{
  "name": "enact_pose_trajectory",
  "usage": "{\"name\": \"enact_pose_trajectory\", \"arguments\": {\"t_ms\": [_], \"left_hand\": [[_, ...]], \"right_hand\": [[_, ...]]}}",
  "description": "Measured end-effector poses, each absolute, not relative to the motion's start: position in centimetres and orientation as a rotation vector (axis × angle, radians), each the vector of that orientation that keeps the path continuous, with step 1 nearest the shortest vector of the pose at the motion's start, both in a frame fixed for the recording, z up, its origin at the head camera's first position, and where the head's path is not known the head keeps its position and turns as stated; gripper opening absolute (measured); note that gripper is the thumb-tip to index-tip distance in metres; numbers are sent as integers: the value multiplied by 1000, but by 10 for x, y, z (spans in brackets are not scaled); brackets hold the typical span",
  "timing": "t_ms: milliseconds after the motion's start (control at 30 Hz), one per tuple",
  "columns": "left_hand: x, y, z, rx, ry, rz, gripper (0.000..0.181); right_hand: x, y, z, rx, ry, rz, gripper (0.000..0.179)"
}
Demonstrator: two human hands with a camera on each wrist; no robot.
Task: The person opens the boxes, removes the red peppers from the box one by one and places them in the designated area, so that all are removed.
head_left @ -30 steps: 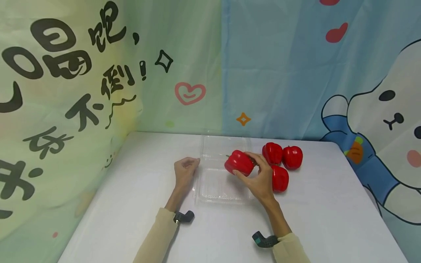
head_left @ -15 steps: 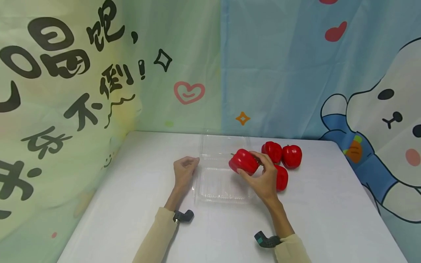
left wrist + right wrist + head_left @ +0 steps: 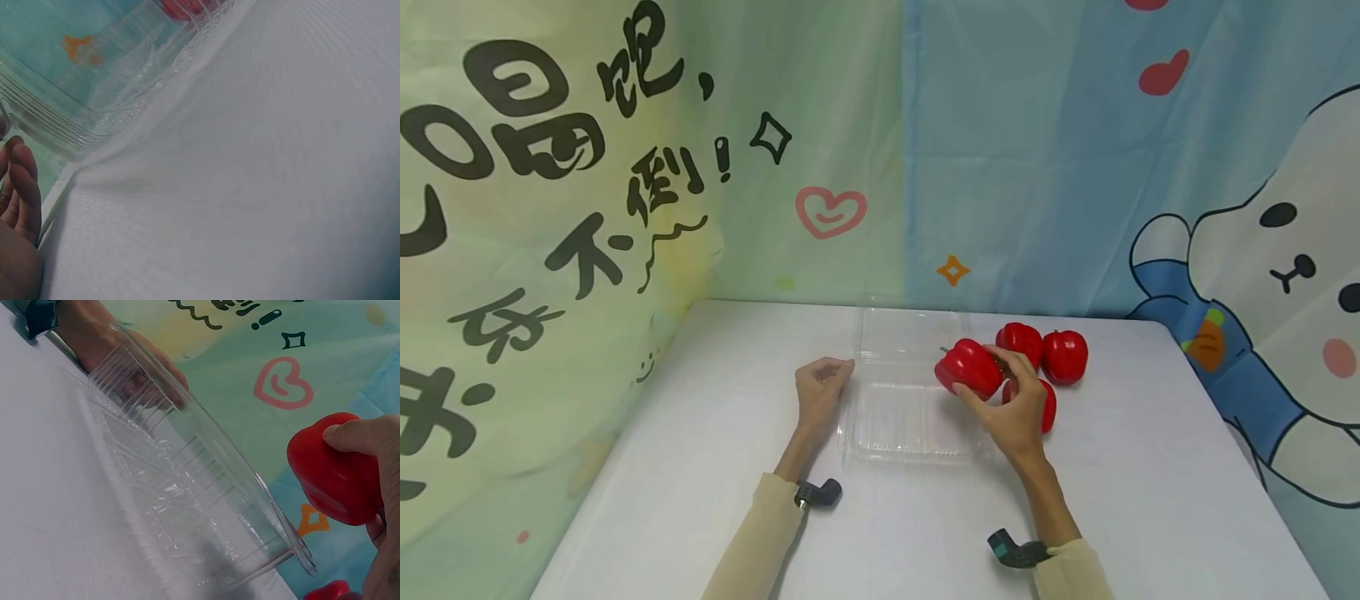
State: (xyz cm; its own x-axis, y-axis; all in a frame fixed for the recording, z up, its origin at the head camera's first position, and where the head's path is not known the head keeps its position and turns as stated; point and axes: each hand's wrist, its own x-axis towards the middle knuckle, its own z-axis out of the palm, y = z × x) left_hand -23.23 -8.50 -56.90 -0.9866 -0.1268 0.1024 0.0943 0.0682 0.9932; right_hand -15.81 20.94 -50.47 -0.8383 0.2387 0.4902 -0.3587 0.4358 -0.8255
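My right hand [image 3: 1018, 417] grips a red bell pepper [image 3: 967, 368] by its side, thumb near its lower front and fingers over the far end. The pepper hangs above the right side of a clear plastic box [image 3: 887, 421], its green stem pointing left. In the right wrist view the thumb presses on the pepper [image 3: 334, 472], which is higher than the rim of the box [image 3: 250, 469]. With curled fingers, my left hand [image 3: 820, 390] pinches the left edge of the box; in the left wrist view its fingertips [image 3: 24, 181] are right at the rim.
Three more red peppers stand right of the box: one at the back [image 3: 1019, 342], one farther right [image 3: 1065, 357], and a nearer one [image 3: 1049, 408] partly hidden by my right hand. The lid [image 3: 913, 332] lies opened back toward the printed curtain [image 3: 1000, 208] behind the white table [image 3: 1150, 467].
My right hand has carried the pepper to the right, from over the middle of the box toward the other peppers. The left hand and the box have stayed in place.
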Motion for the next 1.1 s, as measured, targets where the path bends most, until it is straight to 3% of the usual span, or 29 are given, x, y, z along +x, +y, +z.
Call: {"name": "enact_pose_trajectory", "arguments": {"t_ms": [500,833,1100], "left_hand": [[-233,-86,-568,-2,-2144,-2039,19],[-233,-87,-572,-23,-2137,-2047,19],[-233,-87,-572,-35,-2135,-2039,19]], "right_hand": [[-154,220,-503,41,-2125,1422,77],[-135,210,-471,15,-2104,1413,73],[-132,211,-469,-10,-2078,1386,72]]}}
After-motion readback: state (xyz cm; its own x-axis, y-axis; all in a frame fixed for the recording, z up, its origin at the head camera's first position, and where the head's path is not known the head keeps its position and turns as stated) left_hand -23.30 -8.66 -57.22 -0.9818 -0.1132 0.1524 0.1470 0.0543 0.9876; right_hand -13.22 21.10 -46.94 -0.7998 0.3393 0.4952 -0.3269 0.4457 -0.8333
